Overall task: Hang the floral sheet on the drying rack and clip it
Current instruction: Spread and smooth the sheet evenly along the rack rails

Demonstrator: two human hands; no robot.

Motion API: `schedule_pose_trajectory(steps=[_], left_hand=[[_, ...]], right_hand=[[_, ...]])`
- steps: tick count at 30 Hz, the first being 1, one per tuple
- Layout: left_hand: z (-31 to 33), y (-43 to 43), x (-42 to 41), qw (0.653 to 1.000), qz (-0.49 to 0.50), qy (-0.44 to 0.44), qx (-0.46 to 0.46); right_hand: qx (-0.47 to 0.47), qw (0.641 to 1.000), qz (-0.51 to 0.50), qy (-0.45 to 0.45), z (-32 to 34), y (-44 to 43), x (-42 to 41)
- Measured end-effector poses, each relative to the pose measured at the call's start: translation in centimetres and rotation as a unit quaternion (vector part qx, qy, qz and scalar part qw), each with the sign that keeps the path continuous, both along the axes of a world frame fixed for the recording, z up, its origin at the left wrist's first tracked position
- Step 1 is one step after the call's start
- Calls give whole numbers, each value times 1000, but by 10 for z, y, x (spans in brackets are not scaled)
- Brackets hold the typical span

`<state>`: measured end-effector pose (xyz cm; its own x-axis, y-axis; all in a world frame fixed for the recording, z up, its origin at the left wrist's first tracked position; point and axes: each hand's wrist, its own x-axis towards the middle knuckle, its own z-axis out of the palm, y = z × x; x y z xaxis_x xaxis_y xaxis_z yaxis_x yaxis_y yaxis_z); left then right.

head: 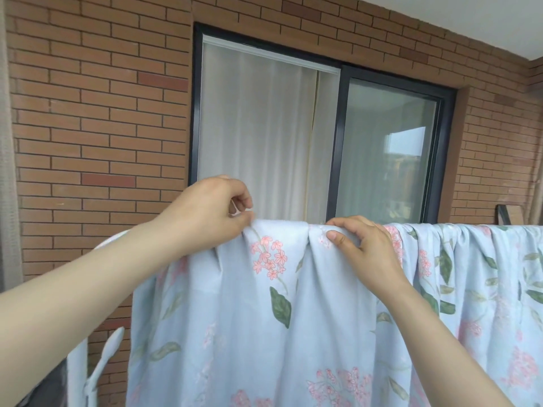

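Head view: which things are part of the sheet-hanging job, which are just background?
Job: light blue floral sheet draped over the white tubular drying rack; left hand pinching a small white piece, probably a clip; right hand gripping the sheet on the top rail.
Background: brown brick wall; black-framed sliding window; white curtain behind the glass.

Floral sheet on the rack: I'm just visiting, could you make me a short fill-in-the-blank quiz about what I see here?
1. The flowers printed on the floral sheet are ____.
2. The right hand grips the sheet along its ____ edge.
3. The wall behind is built of ____.
4. Inside the window hangs a white ____.

Missing words: pink; top; brick; curtain.
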<state>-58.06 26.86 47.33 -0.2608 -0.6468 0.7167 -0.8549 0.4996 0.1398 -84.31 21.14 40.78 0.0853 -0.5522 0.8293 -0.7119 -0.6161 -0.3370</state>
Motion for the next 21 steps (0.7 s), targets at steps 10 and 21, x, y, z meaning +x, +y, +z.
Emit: schedule_pose_trajectory(steps=[10, 21], left_hand=[[-3, -24, -65, 999, -31, 16, 36], [9, -7, -16, 998, -13, 45, 46]], right_hand=[[-4, 1000, 10, -7, -2, -1, -5], [-7, 1000, 7, -11, -3, -2, 0]])
